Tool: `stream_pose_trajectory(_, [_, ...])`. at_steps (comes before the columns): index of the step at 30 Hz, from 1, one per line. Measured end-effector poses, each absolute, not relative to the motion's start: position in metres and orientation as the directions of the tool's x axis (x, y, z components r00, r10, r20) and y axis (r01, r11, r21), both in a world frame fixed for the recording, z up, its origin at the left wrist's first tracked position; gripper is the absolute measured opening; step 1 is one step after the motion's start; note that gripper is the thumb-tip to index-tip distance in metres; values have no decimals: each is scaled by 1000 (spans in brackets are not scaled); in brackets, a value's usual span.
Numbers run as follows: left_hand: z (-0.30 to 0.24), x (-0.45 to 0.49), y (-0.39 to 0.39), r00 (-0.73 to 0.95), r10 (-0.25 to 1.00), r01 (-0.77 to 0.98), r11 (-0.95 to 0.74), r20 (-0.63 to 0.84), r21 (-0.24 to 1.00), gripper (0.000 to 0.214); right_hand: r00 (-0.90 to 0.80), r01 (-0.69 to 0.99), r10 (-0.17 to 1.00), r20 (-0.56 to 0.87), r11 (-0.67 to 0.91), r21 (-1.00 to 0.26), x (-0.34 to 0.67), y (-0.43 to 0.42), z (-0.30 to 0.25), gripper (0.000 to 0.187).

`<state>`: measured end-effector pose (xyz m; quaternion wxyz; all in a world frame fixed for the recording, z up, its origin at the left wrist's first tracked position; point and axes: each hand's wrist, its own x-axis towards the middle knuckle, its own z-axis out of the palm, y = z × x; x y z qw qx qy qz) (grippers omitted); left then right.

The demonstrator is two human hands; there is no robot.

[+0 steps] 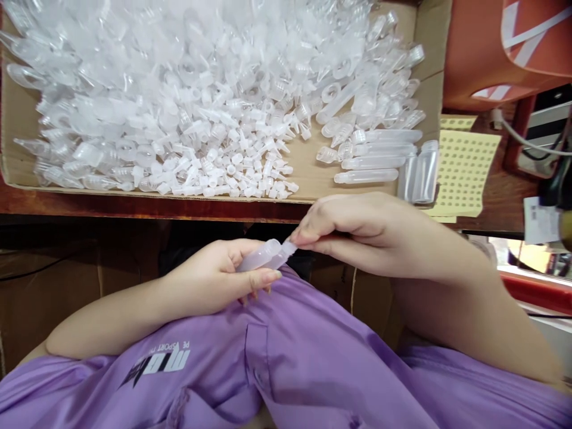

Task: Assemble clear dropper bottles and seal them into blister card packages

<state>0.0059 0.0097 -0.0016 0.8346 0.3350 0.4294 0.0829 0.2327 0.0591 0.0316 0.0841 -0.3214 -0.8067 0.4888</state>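
Observation:
My left hand (218, 269) is closed around translucent plastic squeeze tubes (260, 256), at least two of them side by side with their necks pointing up and right. My right hand (357, 232) pinches at the neck end of the lower tube (281, 255). A small whitish piece (290, 244) shows at its fingertips, too small and partly covered to make out fully. Both hands are above my lap, just in front of the table edge. Beyond them, in a shallow cardboard box (308, 182), lie a heap of clear bottles (134, 89) and small white nozzle tips and caps (241, 173).
Several tubes (366, 175) lie in a row at the box's right, beside two upright-looking clear bottles (424, 173). Yellow dotted sheets (469, 173) lie right of the box. An orange container (478, 53) and a white cable (527, 140) are farther right. The wooden table edge (111, 205) runs below the box.

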Motion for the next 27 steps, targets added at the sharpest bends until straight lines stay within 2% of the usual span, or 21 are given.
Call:
stream_pose_trajectory(3, [-1,5,12,651,461,38,773,-603,633,21,-661,557,730,-173,323,-766,236,71,49,14])
stream_pose_trajectory(6, [-5,5,11,659,464,-20,797,-592,603,22,-508,752,843,-177,334,-568,236,91,50,10])
stream_pose_trajectory(9, [-9,6,10,661,438,-12,818,-609,575,24,-547,804,788,-283,400,-439,229,108,34,7])
stream_pose_trajectory(13, [-10,6,11,652,438,13,811,-620,586,24,-592,798,733,-335,477,-368,215,117,15,3])
stream_pose_trajectory(17, [-7,4,14,633,462,9,798,-621,603,23,-587,808,718,-375,489,-328,209,115,19,7])
stream_pose_trajectory(19, [-7,4,15,636,467,0,796,-614,605,22,-561,818,740,-371,428,-384,211,111,25,6])
stream_pose_trajectory(21, [-8,4,15,642,460,6,797,-614,604,21,-519,794,786,-335,299,-529,215,102,32,3])
stream_pose_trajectory(24, [-11,4,16,656,453,50,772,-604,633,19,-496,572,832,-248,98,-815,219,84,37,5])
stream_pose_trajectory(27, [-14,5,16,674,470,96,710,-570,698,19,-552,360,807,-209,4,-933,218,69,34,7])
